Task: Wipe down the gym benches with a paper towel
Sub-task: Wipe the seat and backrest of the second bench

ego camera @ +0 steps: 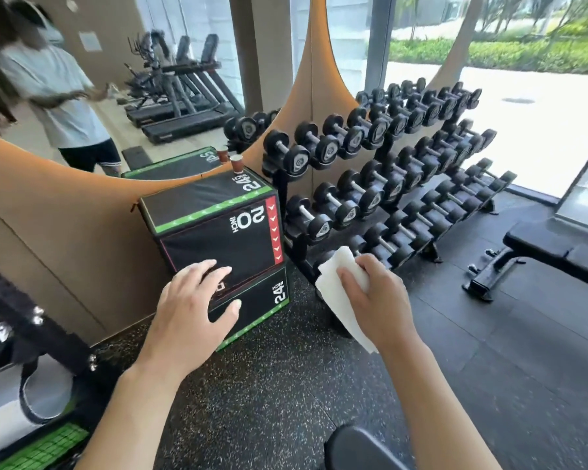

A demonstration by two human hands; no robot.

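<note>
Forward, both hands: right hand (pixel 377 300) gripping paper towel (pixel 340 293).

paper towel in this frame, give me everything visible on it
The paper towel is a plain white sheet, soft and thin-looking, loosely folded with gentle creases. It looks clean and dry, with no visible stains. The right hand grips it around the middle, fingers curled over it; its upper part sticks up above the fingers and a longer flap hangs down past the wrist. It is held in the air in front of the dumbbell rack, touching nothing but that hand.
</note>
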